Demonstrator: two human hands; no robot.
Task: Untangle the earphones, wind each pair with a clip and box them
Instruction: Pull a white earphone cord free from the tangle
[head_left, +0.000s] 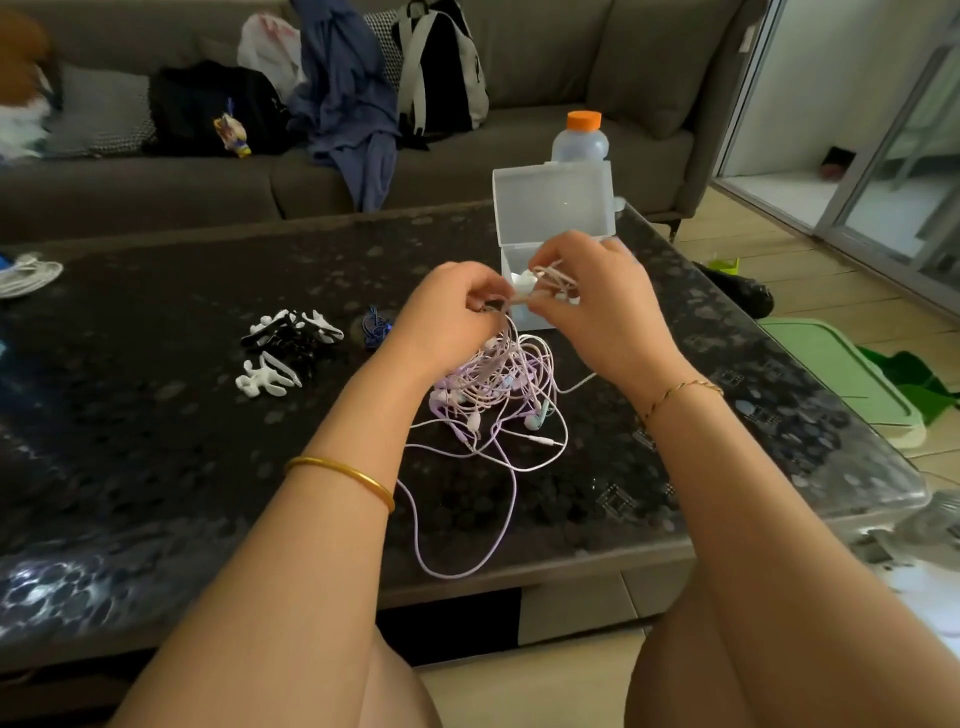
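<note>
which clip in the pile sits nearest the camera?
The white clip at the pile's front edge, lying apart on the table. The other white and black clips are bunched together behind it, farther from the person.

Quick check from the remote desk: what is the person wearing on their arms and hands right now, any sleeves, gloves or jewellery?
No sleeves and no gloves show: both forearms are bare up to the frame edge. The left hand side has a plain, smooth gold bangle around the forearm. The right hand side has a thin gold chain bracelet at the wrist. No rings or watch can be made out.
</note>
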